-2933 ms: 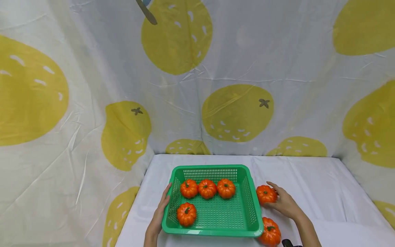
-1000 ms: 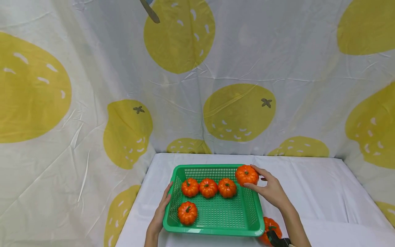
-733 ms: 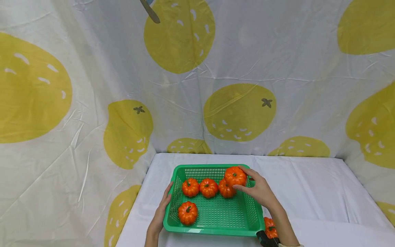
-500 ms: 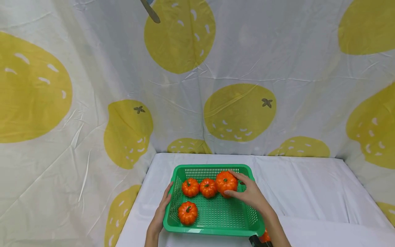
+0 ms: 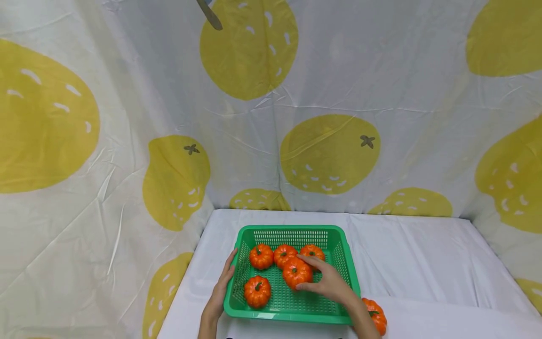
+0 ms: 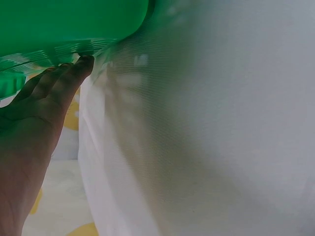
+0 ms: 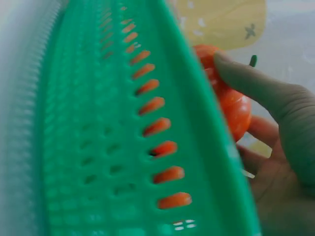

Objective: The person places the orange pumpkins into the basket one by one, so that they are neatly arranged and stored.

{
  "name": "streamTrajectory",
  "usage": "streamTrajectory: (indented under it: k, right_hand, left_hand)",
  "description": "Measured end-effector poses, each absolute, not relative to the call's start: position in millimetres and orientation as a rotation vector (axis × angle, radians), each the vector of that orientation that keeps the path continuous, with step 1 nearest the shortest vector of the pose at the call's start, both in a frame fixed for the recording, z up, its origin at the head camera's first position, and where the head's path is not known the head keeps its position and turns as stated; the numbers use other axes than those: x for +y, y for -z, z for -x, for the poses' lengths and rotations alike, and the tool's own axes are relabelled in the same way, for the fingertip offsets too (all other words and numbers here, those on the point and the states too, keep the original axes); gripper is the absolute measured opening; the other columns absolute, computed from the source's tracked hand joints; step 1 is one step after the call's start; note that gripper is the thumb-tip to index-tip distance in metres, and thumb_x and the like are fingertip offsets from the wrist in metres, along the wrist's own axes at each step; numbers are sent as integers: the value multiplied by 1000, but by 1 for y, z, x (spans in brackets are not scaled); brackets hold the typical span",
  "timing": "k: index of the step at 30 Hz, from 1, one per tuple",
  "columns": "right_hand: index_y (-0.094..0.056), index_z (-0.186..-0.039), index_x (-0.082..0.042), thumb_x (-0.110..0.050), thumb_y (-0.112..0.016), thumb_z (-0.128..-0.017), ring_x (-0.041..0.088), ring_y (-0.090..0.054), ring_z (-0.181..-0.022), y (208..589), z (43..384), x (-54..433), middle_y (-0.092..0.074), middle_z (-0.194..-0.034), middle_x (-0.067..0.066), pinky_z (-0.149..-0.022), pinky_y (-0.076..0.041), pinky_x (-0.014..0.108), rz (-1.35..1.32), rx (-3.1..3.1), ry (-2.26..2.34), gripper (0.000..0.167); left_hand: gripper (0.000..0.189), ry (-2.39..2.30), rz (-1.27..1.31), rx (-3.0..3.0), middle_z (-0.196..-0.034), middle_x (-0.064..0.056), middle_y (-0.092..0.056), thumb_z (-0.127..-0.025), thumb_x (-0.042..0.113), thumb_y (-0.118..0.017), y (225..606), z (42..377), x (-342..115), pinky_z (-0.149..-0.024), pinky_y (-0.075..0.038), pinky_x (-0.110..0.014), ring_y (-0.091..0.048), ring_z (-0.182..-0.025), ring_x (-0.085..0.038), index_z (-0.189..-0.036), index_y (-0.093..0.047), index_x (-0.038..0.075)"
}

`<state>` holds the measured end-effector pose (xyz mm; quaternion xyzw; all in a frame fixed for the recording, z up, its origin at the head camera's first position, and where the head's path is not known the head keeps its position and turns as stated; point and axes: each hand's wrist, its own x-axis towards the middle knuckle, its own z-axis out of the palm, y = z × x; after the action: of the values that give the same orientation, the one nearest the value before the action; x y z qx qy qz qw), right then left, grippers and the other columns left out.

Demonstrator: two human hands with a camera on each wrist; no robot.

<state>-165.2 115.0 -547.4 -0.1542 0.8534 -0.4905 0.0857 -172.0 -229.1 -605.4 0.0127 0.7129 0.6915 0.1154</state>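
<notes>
A small orange pumpkin (image 5: 298,274) is in my right hand (image 5: 328,282), pinched between thumb and fingers, over the middle of a green plastic basket (image 5: 292,317). The right wrist view shows this hand behind the basket's slotted wall, its thumb (image 7: 256,81) on the pumpkin. Three similar pumpkins line the back of the basket; the rightmost (image 5: 312,252) is partly hidden by my hand. Another pumpkin (image 5: 257,292) sits at the front left. My left hand (image 5: 218,292) rests on the basket's left side, fingers (image 6: 71,81) fairly straight against it in the left wrist view.
One more pumpkin (image 5: 376,318) lies outside the basket at its front right corner, partly behind my right forearm. White cloth covers the table (image 5: 406,254). Curtains printed with yellow fruit (image 5: 330,154) hang behind and at both sides.
My right hand took the pumpkin from the table right of the basket, lifted it over the rim and carried it left, then toward the front. My left hand stays at the basket's side.
</notes>
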Motion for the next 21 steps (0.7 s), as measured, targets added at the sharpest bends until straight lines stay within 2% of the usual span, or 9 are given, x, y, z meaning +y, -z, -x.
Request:
streamTrajectory:
  k: [10, 15, 21]
  right_hand:
    - [-58, -147, -9, -28, -92, -77, 49, -51, -136, 560, 162, 107, -56, -151, 21, -108, -43, 70, 549, 2334, 1449, 81]
    - [-60, -145, -7, -21, -95, -72, 47, -56, -132, 565, 162, 105, -60, -146, 21, -105, -46, 69, 557, 2297, 1406, 81]
    - [-61, -144, -6, -13, -96, -68, 48, -54, -133, 571, 163, 105, -60, -145, 23, -107, -45, 68, 543, 2264, 1382, 83]
  left_hand:
    - [55, -2019, -36, 2081, -177, -3, 0, -111, 50, -30, 605, 173, -230, -120, 8, -76, 9, -162, -40, -165, -19, 41]
    - [55, -2017, -42, 2078, -177, -3, 1, -111, 50, -30, 605, 173, -230, -120, 8, -77, 9, -162, -40, -165, -18, 41]
    - [56, -2020, -48, 2074, -177, -3, 1, -111, 50, -29, 605, 173, -230, -120, 8, -77, 9, -162, -40, -165, -18, 41]
